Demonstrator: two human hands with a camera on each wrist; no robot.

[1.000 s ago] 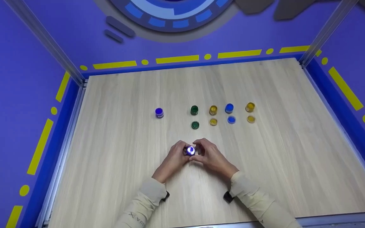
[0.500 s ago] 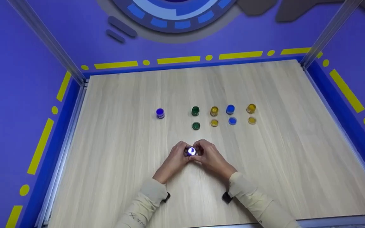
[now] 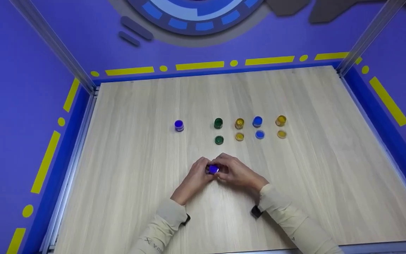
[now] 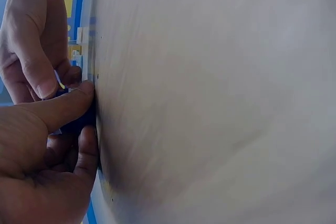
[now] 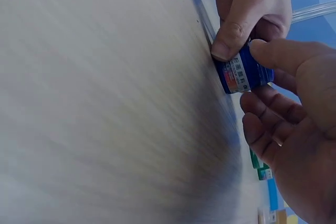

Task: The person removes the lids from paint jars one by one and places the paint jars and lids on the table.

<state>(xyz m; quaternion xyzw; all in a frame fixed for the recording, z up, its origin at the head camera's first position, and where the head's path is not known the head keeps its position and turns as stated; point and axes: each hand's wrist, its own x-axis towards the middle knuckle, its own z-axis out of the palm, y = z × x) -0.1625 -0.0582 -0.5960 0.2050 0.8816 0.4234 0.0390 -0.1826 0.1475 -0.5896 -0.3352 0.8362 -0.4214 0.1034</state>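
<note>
At the left of the jar (image 3: pixel 213 169), could let it spin along with any twist, through too slack a pinch by the left hand (image 3: pixel 196 177). At the jar itself, could tilt it or, given a loose top, spill its contents on the table (image 3: pixel 315 190), through uneven pressure from the two sides. Cannot make out a separate lid on it. At the right of the jar, could slip off the upper part, through too light a touch by the right hand (image 3: pixel 239 173). Beyond the jar, slightly right, could clip the green lid (image 3: pixel 219 140) by swinging that hand forward carelessly.

Has the purple jar (image 3: pixel 179 126) well apart, beyond and left of the jar. Angles the left forearm toward the jar from its near left; grips it low, narrowly, between thumb and curled fingers. Keeps the jar about upright between both hands, apparently at the table top. Angles the right forearm in from its near right; pinches the jar's upper part narrowly, with some lower fingers curled beside it.
</note>
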